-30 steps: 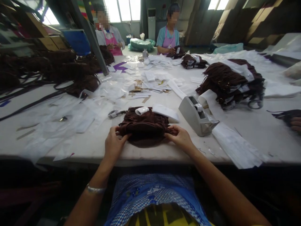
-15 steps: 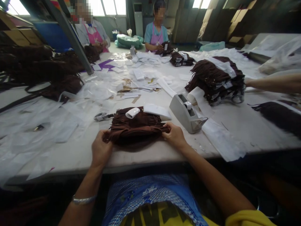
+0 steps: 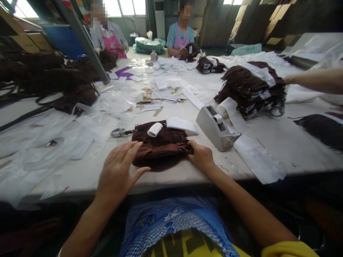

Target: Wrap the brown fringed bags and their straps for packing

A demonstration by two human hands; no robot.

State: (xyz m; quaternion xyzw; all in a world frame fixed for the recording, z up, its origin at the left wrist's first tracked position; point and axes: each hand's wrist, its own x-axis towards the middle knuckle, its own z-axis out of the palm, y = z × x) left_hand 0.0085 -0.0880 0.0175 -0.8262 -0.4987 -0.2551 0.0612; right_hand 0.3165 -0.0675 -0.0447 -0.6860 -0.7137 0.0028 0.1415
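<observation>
A dark brown fringed bag (image 3: 160, 148) lies on the table in front of me. My left hand (image 3: 119, 167) is at its left side, fingers stretched and thumb spread away from them. At the bag's right edge, my right hand (image 3: 200, 155) is closed on the fringe, its fingertips partly hidden. A small white wrapped piece (image 3: 154, 129) rests on top of the bag, and a flat white packet (image 3: 182, 125) lies along its far right edge. A wrapped metal clasp (image 3: 119, 132) sticks out from the bag's far left corner.
A grey tape dispenser (image 3: 217, 128) stands right of the bag. Beyond it is a stack of brown fringed bags (image 3: 252, 85), with another person's arm (image 3: 313, 80) beside it. Clear plastic bags (image 3: 61, 139) cover the left. Two people stand across the table (image 3: 268, 150).
My left hand has let go of the bag's left edge and opened, raised beside it. My right hand stays on the right edge. The view has shifted slightly.
</observation>
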